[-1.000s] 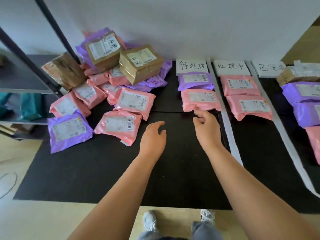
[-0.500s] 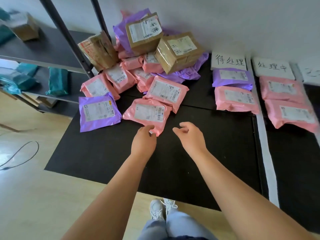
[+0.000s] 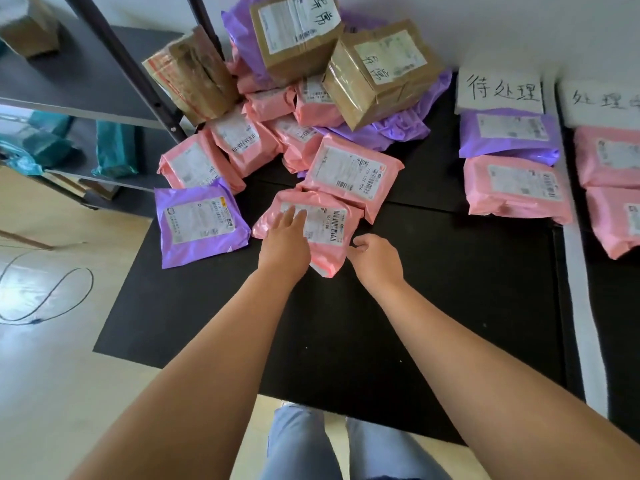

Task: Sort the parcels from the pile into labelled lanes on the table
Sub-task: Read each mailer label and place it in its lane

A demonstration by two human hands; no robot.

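Note:
A pile of pink and purple mailer bags and brown boxes (image 3: 377, 74) lies at the back left of the black table (image 3: 433, 306). At its near edge lies a pink parcel (image 3: 329, 233) with a white barcode label. My left hand (image 3: 285, 237) rests flat on this parcel, fingers spread. My right hand (image 3: 372, 258) touches its right edge with curled fingers. Right of the pile, the first lane under a handwritten label (image 3: 500, 93) holds a purple parcel (image 3: 509, 136) and a pink parcel (image 3: 516, 188).
A purple parcel (image 3: 199, 220) lies left of my hands. White tape (image 3: 585, 306) separates the first lane from a second lane with pink parcels (image 3: 609, 161). A dark metal shelf (image 3: 90, 81) stands at the left. A cable (image 3: 45, 296) lies on the wooden floor.
Both hands moved left from the first lane to the pile. My left hand has come down on the front pink parcel and my right hand has reached its edge.

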